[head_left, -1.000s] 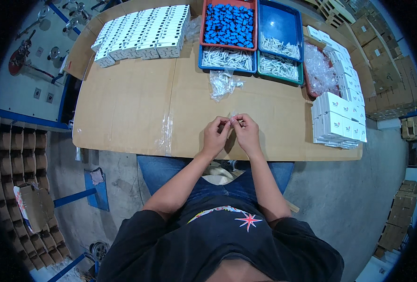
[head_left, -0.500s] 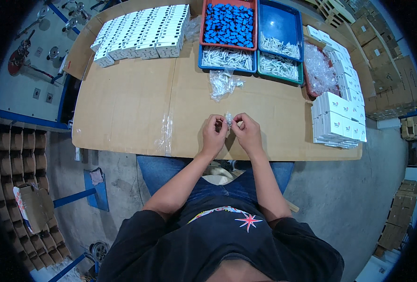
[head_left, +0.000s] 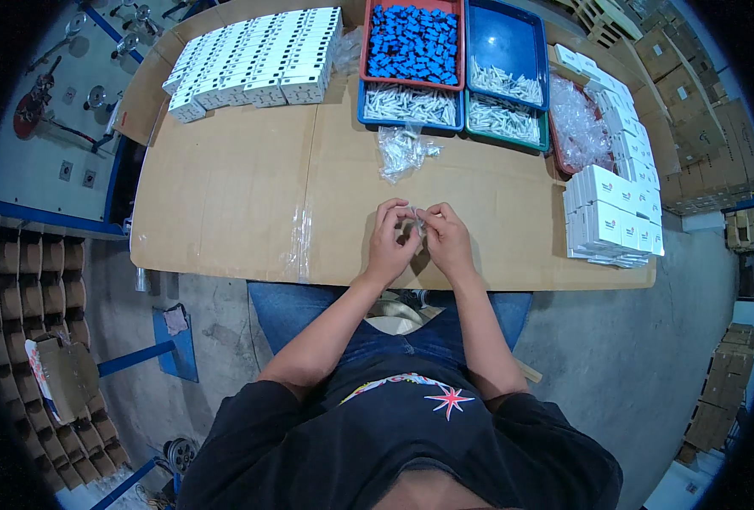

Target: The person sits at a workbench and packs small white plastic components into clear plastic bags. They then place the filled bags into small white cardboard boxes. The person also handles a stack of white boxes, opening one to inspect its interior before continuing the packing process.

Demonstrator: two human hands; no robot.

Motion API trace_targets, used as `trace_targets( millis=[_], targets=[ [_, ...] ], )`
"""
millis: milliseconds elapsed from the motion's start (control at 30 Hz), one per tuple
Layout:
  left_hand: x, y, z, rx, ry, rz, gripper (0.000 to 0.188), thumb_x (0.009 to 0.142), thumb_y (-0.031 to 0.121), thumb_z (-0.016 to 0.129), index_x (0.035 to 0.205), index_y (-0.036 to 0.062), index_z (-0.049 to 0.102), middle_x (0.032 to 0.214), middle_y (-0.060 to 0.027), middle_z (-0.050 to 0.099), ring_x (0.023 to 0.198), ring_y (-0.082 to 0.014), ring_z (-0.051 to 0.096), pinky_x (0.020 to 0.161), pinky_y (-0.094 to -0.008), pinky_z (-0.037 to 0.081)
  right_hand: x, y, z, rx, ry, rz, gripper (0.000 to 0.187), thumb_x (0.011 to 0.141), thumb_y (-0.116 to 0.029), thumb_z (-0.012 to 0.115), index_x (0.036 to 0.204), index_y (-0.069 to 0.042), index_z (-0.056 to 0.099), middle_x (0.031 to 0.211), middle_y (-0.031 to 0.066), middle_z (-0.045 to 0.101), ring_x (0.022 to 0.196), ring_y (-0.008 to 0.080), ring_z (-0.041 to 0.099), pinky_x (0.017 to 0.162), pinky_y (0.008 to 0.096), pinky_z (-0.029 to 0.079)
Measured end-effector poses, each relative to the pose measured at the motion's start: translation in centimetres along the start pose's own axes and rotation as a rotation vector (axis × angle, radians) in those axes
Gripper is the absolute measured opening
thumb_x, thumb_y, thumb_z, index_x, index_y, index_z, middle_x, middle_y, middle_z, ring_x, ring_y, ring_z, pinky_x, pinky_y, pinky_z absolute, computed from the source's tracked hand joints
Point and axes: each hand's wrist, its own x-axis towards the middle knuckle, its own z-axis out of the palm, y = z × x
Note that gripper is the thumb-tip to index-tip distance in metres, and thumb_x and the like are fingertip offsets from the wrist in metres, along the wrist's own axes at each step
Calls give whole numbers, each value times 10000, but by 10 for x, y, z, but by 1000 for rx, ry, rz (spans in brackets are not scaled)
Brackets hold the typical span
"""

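Close together over the near middle of the cardboard-covered table (head_left: 224,187), both hands pinch one small clear plastic bag (head_left: 417,218). My left hand (head_left: 389,242) curls its thumb and fingers around the bag's left side. From the right, my right hand (head_left: 449,242) grips it between thumb and forefinger. The fingers cover most of the bag, and its contents cannot be made out. Just beyond the hands lies a crumpled heap of clear plastic bags (head_left: 402,155) with small pale pieces in it.
Rows of small white boxes (head_left: 258,64) stand far left. At the back are a red tray (head_left: 366,42) of blue pieces, blue tray (head_left: 504,30) and green tray (head_left: 513,146) with white pieces. White box stacks (head_left: 606,212) and clear bags (head_left: 576,127) lie right.
My left fingers have lifted and spread a little around the small bag. The bag has turned and is more covered by the fingers. My right hand has barely shifted.
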Motion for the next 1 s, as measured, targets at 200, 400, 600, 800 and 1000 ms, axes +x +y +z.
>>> trace_targets(
  millis=[200, 400, 600, 800, 1000],
  targets=[
    [1, 5, 3, 69, -51, -63, 436, 863, 55, 693, 1295, 68, 633, 1254, -152, 635, 1024, -295, 649, 891, -397, 517, 1, 11, -10, 137, -108, 14, 300, 898, 21, 619, 1143, -77, 761, 964, 121, 657, 846, 281, 673, 741, 365, 533],
    [-2, -15, 1, 174, -113, -36, 434, 862, 55, 692, 1294, 82, 657, 1127, -120, 703, 992, -298, 666, 912, -402, 502, 2, 2, -17, 105, -165, 129, 220, 919, -94, 676, 1116, -30, 752, 947, 113, 686, 768, 246, 668, 711, 329, 528],
    [-1, -7, -1, 166, -126, -79, 373, 852, 32, 683, 1222, 70, 698, 1070, -122, 709, 967, -289, 681, 902, -394, 518, 4, 3, -22, 200, -191, 188, 181, 928, -136, 728, 1053, -12, 770, 954, 95, 720, 773, 181, 678, 713, 301, 531],
    [-2, -7, 0, 299, -145, 49, 340, 852, 53, 684, 1187, 88, 734, 1058, -105, 692, 939, -294, 661, 857, -402, 506, 1, 18, -28, 388, -227, 198, 185, 893, -98, 775, 1065, -28, 785, 921, 75, 721, 811, 146, 668, 724, 278, 523],
    [-3, -5, 1, 393, -165, 59, 371, 861, 81, 683, 1228, 110, 734, 1066, -95, 673, 971, -297, 637, 892, -409, 478, 0, 8, -34, 281, -239, 181, 190, 886, -105, 784, 1060, -27, 785, 886, 67, 703, 748, 135, 616, 684, 272, 498]
  ],
)
